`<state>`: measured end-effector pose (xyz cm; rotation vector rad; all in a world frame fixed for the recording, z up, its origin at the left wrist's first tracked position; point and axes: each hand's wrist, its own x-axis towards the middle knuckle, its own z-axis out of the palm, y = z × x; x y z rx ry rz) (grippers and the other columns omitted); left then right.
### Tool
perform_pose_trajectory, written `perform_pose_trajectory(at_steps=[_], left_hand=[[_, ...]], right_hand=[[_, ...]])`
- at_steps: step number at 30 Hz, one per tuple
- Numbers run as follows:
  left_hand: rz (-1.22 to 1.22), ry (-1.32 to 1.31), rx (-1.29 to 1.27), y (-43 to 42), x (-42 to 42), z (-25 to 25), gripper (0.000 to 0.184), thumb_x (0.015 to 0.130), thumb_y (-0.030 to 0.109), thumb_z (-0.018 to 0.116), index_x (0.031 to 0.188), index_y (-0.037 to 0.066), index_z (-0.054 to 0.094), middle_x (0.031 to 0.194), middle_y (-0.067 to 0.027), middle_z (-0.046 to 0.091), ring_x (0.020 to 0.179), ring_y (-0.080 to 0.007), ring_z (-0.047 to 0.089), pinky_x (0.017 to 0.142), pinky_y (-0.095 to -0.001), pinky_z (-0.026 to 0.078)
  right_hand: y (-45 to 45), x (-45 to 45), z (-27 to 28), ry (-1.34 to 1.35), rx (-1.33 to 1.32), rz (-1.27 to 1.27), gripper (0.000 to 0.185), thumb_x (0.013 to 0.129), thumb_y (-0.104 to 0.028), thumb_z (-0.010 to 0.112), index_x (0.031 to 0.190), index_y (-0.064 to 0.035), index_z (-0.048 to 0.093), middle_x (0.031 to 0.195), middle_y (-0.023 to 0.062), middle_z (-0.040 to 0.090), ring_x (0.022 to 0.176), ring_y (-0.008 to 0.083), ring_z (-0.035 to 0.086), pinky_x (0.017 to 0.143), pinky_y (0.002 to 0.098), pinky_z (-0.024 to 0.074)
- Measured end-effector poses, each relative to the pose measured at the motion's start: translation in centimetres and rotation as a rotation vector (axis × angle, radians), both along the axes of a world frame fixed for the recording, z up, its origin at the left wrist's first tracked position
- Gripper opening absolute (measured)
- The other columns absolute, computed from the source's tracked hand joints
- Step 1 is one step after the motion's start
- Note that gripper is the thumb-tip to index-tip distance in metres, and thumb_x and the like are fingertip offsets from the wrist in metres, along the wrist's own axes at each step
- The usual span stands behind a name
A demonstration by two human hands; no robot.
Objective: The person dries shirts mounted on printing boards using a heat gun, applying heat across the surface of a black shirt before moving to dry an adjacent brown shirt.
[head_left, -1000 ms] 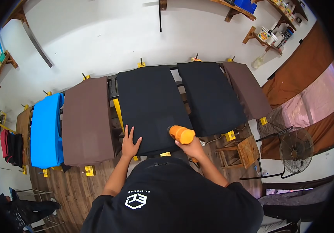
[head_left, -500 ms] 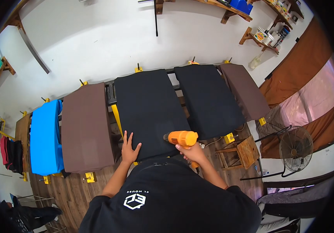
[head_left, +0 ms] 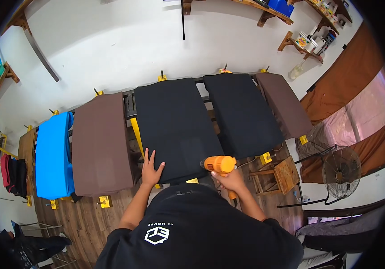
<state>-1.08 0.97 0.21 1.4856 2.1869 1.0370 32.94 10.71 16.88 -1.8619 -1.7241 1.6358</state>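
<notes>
My right hand is wrapped round the handle of an orange heat gun. The gun's dark nozzle points left, over the near right edge of a black shirt stretched flat on a board in front of me. My left hand lies with fingers spread on the near left corner of that same shirt. To the right is a second black shirt on its own board. A brown shirt lies on the board to the left.
Further left is a blue shirt; at the far right, a smaller brown one. Yellow clamps line the boards. A wooden stool and a standing fan are at the right. Folded dark garments sit far left.
The heat gun in my right hand has shifted right, from above the black shirt toward its right edge. My left hand stays on the near left corner.
</notes>
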Motion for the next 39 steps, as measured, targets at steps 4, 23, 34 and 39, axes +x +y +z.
perform_pose_trajectory(at_steps=[4,23,34,39], left_hand=[[0.0,0.038,-0.018,0.3,-0.3,0.2,0.076,0.1,0.044,0.071,0.164,0.013,0.044,0.18,-0.0121,0.021,0.141,-0.0478,0.053,0.114,-0.0523,0.047],[0.015,0.027,-0.039,0.1,-0.2,0.6,0.076,0.099,0.044,0.072,0.164,0.015,0.045,0.179,-0.0108,0.022,0.136,-0.0481,0.057,0.112,-0.0528,0.05],[0.02,-0.011,-0.109,0.0,0.1,1.7,0.074,0.1,0.043,0.071,0.163,0.013,0.045,0.179,-0.0113,0.023,0.147,-0.0443,0.05,0.116,-0.0511,0.047],[0.018,0.031,-0.027,0.1,-0.1,0.4,0.076,0.099,0.047,0.071,0.164,0.016,0.046,0.179,-0.0108,0.024,0.135,-0.0489,0.058,0.11,-0.0538,0.051]], right_hand=[[-0.2,2.7,-3.2,-0.158,0.874,0.145,0.043,0.092,-0.04,0.085,0.115,-0.0059,0.076,0.083,0.0104,0.078,0.069,0.0265,0.076,0.062,0.0384,0.0591],[-2.3,-1.0,0.2,-0.061,0.492,0.248,0.046,0.09,-0.046,0.082,0.116,-0.0081,0.078,0.104,0.0187,0.079,0.103,0.0412,0.074,0.089,0.0488,0.0595],[-1.8,-2.0,1.2,-0.302,0.486,0.302,0.048,0.089,-0.05,0.081,0.111,-0.0082,0.078,0.099,0.0199,0.079,0.099,0.042,0.075,0.086,0.0513,0.0598],[-1.8,-5.1,-0.2,-0.259,0.394,0.504,0.054,0.089,-0.058,0.079,0.109,-0.0079,0.079,0.099,0.0192,0.079,0.1,0.0423,0.075,0.088,0.0523,0.0595]])
